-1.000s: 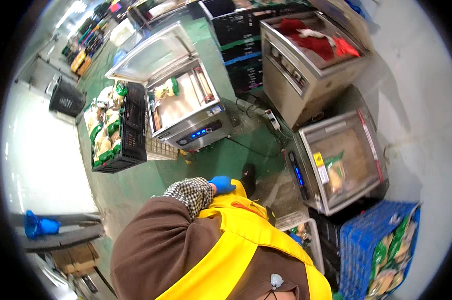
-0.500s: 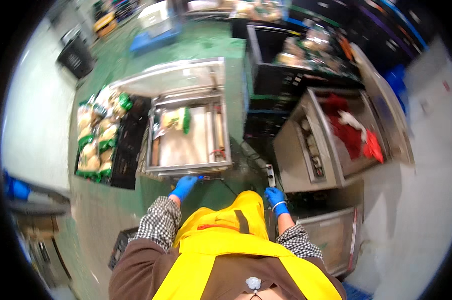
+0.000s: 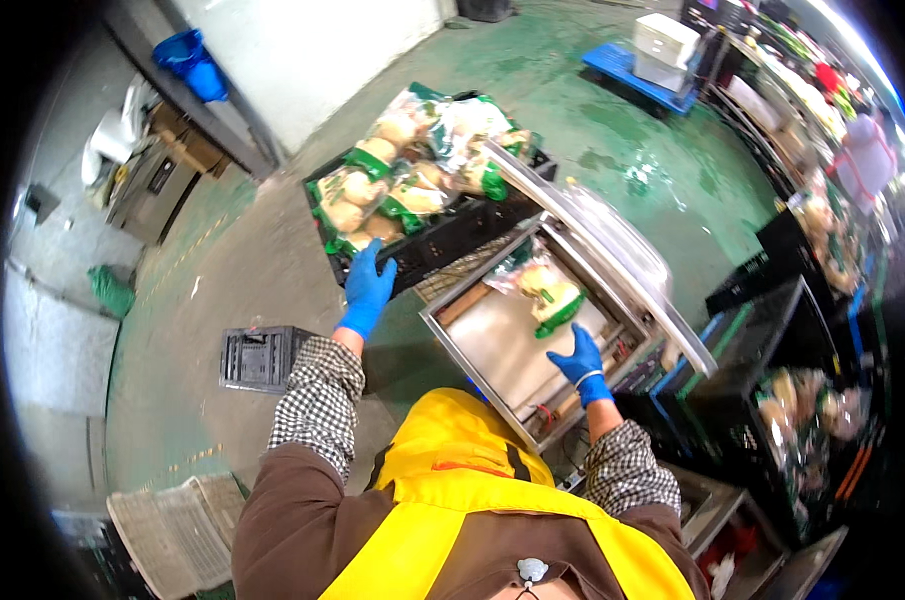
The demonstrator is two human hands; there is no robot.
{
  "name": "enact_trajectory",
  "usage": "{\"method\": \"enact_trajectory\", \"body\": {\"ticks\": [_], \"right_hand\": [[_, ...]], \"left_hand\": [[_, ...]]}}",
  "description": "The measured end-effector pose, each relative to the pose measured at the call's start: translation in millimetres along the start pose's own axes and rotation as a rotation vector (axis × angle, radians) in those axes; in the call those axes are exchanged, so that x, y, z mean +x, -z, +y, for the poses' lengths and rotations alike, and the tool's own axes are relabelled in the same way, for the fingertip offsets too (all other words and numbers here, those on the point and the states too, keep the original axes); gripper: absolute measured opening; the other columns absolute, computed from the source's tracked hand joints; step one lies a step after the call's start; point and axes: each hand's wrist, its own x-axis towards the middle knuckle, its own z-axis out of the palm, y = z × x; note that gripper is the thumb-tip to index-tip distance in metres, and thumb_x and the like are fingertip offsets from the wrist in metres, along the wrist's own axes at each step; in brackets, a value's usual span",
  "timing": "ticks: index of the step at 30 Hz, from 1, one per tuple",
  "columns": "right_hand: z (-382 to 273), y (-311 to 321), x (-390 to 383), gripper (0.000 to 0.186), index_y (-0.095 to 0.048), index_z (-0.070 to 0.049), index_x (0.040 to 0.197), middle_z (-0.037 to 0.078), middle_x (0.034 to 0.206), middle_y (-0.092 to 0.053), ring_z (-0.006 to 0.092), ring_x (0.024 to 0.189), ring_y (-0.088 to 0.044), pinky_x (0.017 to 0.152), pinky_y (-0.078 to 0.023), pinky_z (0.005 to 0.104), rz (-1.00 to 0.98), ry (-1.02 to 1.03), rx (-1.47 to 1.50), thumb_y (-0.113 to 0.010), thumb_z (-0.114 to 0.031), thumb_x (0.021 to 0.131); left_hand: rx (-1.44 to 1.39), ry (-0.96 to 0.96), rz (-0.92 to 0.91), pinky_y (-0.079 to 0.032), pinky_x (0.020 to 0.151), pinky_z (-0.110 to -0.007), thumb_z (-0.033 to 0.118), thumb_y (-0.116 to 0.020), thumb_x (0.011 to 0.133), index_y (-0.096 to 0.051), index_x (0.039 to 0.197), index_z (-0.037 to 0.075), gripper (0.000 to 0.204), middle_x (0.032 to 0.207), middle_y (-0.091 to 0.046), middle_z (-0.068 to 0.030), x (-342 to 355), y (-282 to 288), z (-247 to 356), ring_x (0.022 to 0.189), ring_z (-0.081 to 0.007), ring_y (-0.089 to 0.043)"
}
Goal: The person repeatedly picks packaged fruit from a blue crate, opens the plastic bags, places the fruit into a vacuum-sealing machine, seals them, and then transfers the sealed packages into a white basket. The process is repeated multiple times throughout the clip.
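My left hand, in a blue glove, reaches to the near edge of a black crate. Its fingers are apart and hold nothing; whether the fingertips touch the crate or a bag I cannot tell. Clear-and-green bags of pale round produce fill the crate. Over a metal chamber machine, which looks like a vacuum sealer, my gloved right hand hovers open. Just beyond its fingers, one bag of produce lies in the chamber. The machine's clear lid is raised.
Left of my left arm, a black plastic crate stands on the floor. More black crates, some with bagged produce, are stacked at right. A second metal machine is at lower right. Farther off is a blue platform carrying a white box.
My view and body have turned left, toward the crate of bags. The left hand has moved from the machine's front to the crate; the right hand has come over the chamber.
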Motion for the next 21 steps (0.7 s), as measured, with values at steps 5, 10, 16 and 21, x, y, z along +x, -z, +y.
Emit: {"method": "enact_trajectory", "body": {"ticks": [5, 10, 16, 21], "right_hand": [[-12.1, -26.7, 122.7, 0.114, -0.024, -0.007, 0.136, 0.022, 0.133, -0.033, 0.0354, 0.123, -0.032, 0.101, -0.028, 0.0439, -0.008, 0.037, -0.484, -0.079, -0.049, 0.046], [-28.4, -49.4, 149.5, 0.134, -0.001, -0.021, 0.141, 0.021, 0.138, -0.024, 0.0379, 0.127, -0.024, 0.101, -0.023, 0.0519, -0.245, -0.242, -0.725, -0.081, -0.052, 0.039], [-49.6, -48.9, 156.9, 0.13, -0.013, -0.016, 0.141, 0.021, 0.133, -0.031, 0.0388, 0.125, -0.026, 0.1, -0.019, 0.0543, -0.292, -0.276, -0.616, -0.078, -0.06, 0.037], [-8.5, -57.3, 120.2, 0.106, -0.032, -0.007, 0.131, 0.019, 0.128, -0.039, 0.0348, 0.106, -0.048, 0.086, -0.041, 0.0427, -0.397, -0.664, 0.113, -0.08, -0.045, 0.044]], "left_hand": [[0.096, -0.088, 0.104, -0.042, 0.086, -0.039, 0.023, -0.064, 0.074, -0.049, 0.117, 0.006, 0.049, 0.111, -0.054, -0.0172, 98.4, 23.7, -31.5, 0.1, -0.0332, -0.052], [0.24, -0.235, 0.046, -0.041, 0.086, -0.041, 0.025, -0.064, 0.071, -0.043, 0.123, 0.005, 0.059, 0.116, -0.048, -0.0184, 210.5, -37.3, -36.5, 0.104, -0.0339, -0.048], [0.209, -0.148, 0.151, -0.036, 0.093, -0.045, 0.035, -0.064, 0.068, -0.043, 0.122, 0.001, 0.066, 0.118, -0.048, -0.0216, 332.5, -128.5, -35.1, 0.108, -0.037, -0.046], [0.235, -0.226, -0.072, -0.046, 0.074, -0.039, 0.031, -0.064, 0.069, -0.058, 0.101, 0.002, 0.044, 0.099, -0.06, -0.0211, 359.3, -187.4, 0.6, 0.089, -0.0314, -0.059]]}}
